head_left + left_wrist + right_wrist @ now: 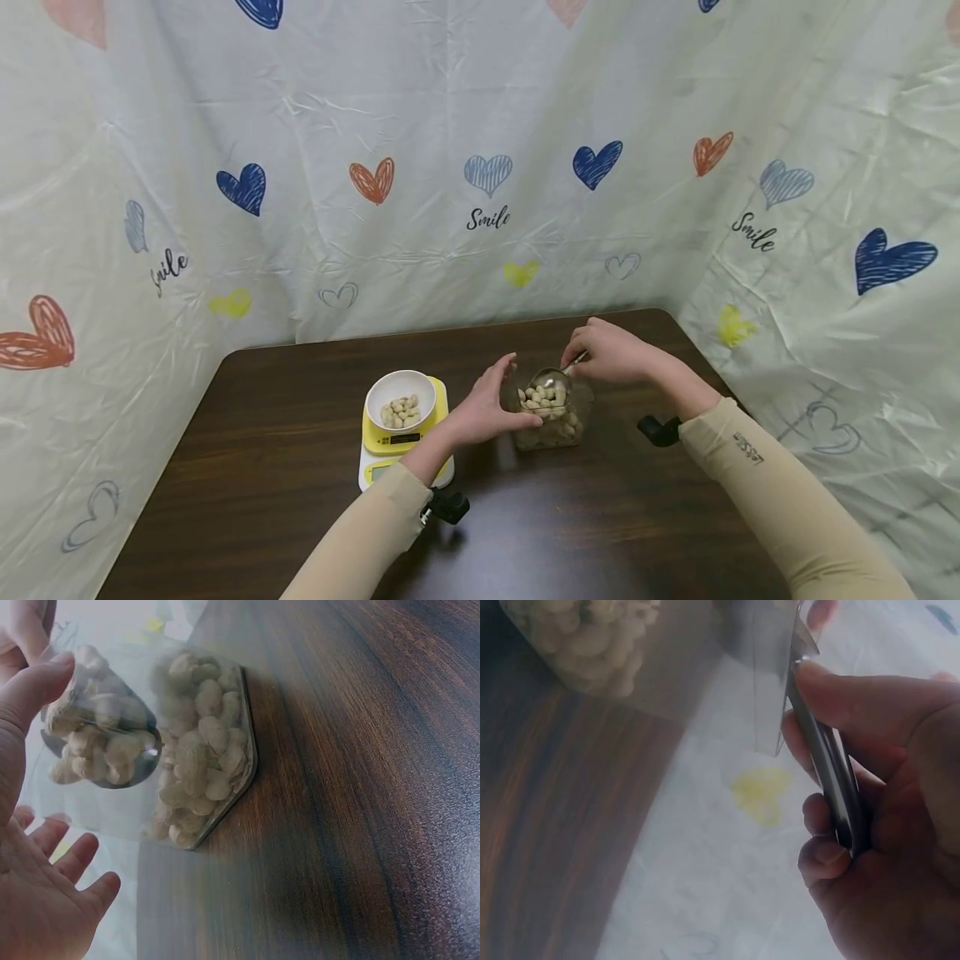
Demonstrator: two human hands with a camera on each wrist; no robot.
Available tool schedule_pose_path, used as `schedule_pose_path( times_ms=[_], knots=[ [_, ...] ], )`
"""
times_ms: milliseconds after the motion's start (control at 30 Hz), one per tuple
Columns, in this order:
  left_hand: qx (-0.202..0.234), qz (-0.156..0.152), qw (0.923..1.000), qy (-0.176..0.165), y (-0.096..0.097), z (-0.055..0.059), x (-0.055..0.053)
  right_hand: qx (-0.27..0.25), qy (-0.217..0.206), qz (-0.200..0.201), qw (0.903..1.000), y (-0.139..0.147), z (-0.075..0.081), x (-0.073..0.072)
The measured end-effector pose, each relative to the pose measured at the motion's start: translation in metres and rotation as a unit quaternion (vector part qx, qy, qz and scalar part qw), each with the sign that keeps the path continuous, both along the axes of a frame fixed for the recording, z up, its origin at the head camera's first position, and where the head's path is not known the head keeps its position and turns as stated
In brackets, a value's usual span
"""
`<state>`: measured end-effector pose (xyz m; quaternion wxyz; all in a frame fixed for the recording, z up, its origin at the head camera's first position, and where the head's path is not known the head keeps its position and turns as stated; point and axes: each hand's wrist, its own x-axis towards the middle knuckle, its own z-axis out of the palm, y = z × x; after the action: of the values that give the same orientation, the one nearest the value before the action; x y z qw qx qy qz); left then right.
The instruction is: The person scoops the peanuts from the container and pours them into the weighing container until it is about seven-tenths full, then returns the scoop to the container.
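My right hand (611, 350) grips the handle of a large metal spoon (831, 769), fingers curled round it. The bowl of the spoon, loaded with unshelled peanuts (105, 742), is inside the upper part of a clear plastic container (527, 443). More peanuts (202, 750) fill the container's lower part. At the container's left end my left hand (480, 412) is spread, thumb along the near side and straight fingers toward the far side. Left of it, a white bowl (381, 397) with some peanuts stands on a yellow and white kitchen scale (373, 442).
All of this stands on a dark wooden table (285, 467). A white curtain (420, 108) printed with hearts hangs behind the table and along both sides. My left forearm overlaps the lower part of the scale in the head view.
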<state>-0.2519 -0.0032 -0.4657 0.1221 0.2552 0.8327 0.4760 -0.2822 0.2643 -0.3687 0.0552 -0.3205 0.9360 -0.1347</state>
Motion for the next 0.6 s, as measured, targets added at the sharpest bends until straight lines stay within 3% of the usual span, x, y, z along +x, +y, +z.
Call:
schedule_pose_path(
  times_ms=[300, 600],
  knots=[
    [0.0, 0.002, 1.0, 0.004, 0.0, 0.0, -0.001, -0.034, -0.086, -0.008, 0.9957, 0.01, 0.003, -0.012],
    [-0.003, 0.001, 1.0, 0.002, 0.0, 0.001, 0.001, -0.037, -0.191, -0.047, 0.9798, 0.016, 0.009, -0.023]
  ],
)
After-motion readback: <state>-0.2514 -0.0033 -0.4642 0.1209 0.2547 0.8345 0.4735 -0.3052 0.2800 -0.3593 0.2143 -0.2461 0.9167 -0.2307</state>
